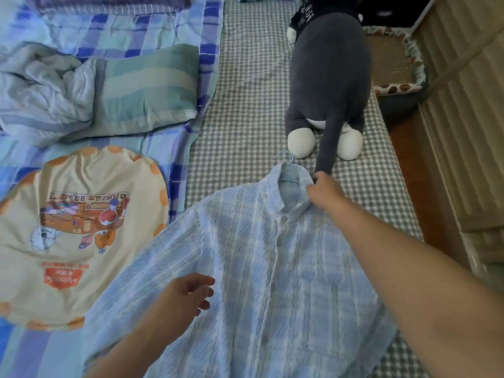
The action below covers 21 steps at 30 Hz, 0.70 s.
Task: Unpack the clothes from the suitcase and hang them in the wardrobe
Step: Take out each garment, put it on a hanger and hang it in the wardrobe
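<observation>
A light blue plaid button shirt (245,268) lies spread on the bed, buttoned, with a pale blue hanger (286,159) inside it whose hook pokes out above the collar. My right hand (324,192) pinches the right side of the collar. Over the shirt's left shoulder area, my left hand (188,293) hovers with fingers relaxed and holds nothing. No suitcase or wardrobe is in view.
A round cream cushion (76,230) with a cartoon print lies left of the shirt on a blue checked blanket (152,28). A green pillow (147,85) and a crumpled quilt (41,85) lie behind it. A grey plush cat (330,72) sits on the gingham sheet (245,110). A pet bed (395,64) is at right.
</observation>
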Tool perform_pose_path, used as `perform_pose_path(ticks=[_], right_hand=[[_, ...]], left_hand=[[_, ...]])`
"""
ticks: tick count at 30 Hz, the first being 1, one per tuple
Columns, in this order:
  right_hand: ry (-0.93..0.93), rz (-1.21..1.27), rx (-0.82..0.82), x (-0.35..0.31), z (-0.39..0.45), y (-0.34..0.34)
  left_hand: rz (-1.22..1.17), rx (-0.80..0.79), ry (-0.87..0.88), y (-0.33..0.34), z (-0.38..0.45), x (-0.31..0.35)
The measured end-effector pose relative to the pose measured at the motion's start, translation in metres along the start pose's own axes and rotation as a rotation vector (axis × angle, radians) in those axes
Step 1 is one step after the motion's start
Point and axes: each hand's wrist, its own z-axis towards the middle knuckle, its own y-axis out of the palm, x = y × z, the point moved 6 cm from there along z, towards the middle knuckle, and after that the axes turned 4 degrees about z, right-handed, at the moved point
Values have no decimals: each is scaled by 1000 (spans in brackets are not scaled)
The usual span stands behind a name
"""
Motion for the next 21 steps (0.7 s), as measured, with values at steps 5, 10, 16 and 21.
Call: perform_pose_path(ticks=[5, 10, 16, 21], right_hand=[[102, -184, -32, 7, 61, 47], [-85, 8, -67, 22, -16, 34], [-314, 155, 82, 20, -170, -35], [-369, 252, 186, 3, -239, -74]], left_hand=[[-94, 60, -61, 17, 21, 15], [-166, 158, 8, 46, 3, 66], [-49, 279, 316, 89, -47, 157], [370, 609, 577, 83, -100, 184]])
